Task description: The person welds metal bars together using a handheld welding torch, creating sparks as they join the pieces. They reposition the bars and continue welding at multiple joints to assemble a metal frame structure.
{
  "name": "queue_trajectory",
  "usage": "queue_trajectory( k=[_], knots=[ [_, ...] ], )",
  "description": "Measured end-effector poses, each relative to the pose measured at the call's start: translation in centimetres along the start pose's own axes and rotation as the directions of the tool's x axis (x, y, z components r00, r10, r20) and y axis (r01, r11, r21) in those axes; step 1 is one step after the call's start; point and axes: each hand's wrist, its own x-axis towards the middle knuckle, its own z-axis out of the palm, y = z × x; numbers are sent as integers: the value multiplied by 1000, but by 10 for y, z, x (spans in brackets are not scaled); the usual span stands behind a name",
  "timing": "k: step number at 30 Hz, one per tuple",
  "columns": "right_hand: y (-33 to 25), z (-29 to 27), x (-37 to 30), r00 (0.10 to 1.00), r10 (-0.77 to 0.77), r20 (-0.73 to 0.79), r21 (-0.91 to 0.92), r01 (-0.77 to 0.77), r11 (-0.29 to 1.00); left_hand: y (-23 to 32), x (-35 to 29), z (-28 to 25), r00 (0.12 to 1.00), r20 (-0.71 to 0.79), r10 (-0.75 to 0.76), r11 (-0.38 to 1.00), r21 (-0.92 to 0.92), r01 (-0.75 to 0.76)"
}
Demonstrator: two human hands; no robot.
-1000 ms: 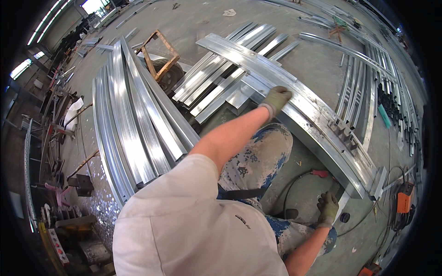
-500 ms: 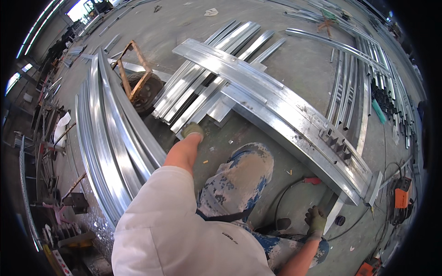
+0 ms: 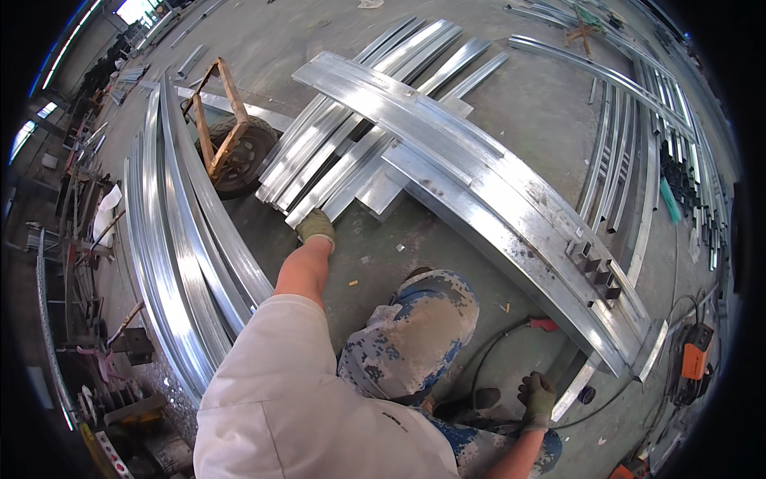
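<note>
Item: one silvery metal profile, left of centre, among a stack. Handling, I judge: firm grip, fingers off the edges, straight along its length, minding the broad beam lying across. Left hand: gloved, touching the near end; finger closure hidden, cannot tell. Right hand: lower right, fingers loosely bent, nothing seen held; well apart from left.

A long, shiny silver metal profile lies slantwise, its near end partly covered by the left fingers.
</note>
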Motion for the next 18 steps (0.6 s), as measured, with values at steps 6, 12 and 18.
queue_trajectory(
  k=[6, 12, 18],
  knots=[
    [9, -3, 5, 1000, 12, 24, -30, -11, 999, 4, 0, 11, 998, 68, -17, 999, -29, 19],
    [11, -6, -3, 999, -18, 35, 26, 17, 1000, -16, -2, 71, 946, 325, -23, 1000, -11, 28],
    [10, -11, -8, 994, 31, 103, 43, -36, 998, -71, 1, 167, 915, 403, -15, 998, -46, 37]
  ],
)
